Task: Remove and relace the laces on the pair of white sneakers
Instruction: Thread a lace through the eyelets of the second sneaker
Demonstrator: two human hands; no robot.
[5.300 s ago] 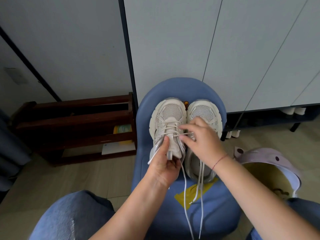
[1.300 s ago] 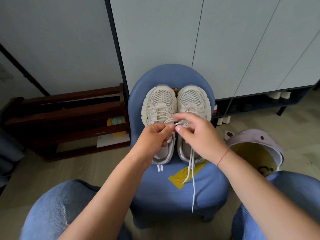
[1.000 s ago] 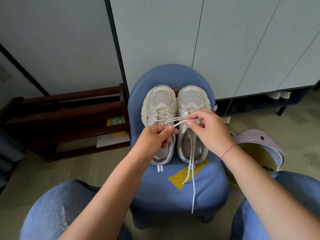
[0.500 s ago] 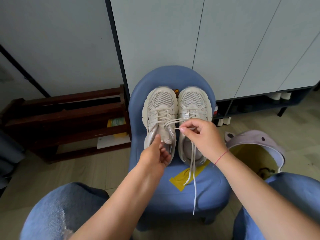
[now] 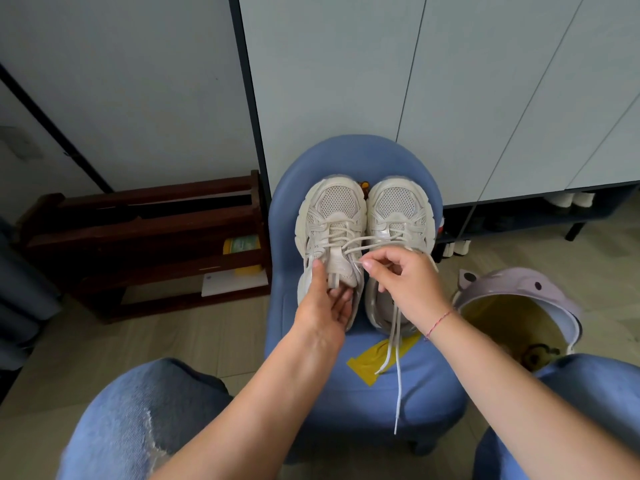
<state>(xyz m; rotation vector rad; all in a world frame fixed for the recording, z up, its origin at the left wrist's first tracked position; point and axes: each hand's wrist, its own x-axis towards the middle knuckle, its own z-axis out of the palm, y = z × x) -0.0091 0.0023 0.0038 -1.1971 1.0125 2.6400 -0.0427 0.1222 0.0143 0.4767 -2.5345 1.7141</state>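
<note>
- White lace is now pinched by the right hand alone; a second ago both hands held it stretched between them.
- Meanwhile the left hand has dropped to the rear of the left sneaker. Its thumb lies along the outer side and its fingers curl at the collar, gripping the shoe steady.
- That right hand has drawn back towards the shoe's tongue, with the lace tip between thumb and forefinger (probably lining up the next eyelet, so relacing looks about midway).
- Both sneakers sit side by side on the blue chair seat, toes towards its back, with cream mesh toes and chunky soles.
- Of the pair, the left sneaker is laced across its lower eyelets, while the right sneaker gapes at the collar. Loose lace lengths trail from under the right hand, over a yellow tape patch, to the seat's front.
</note>
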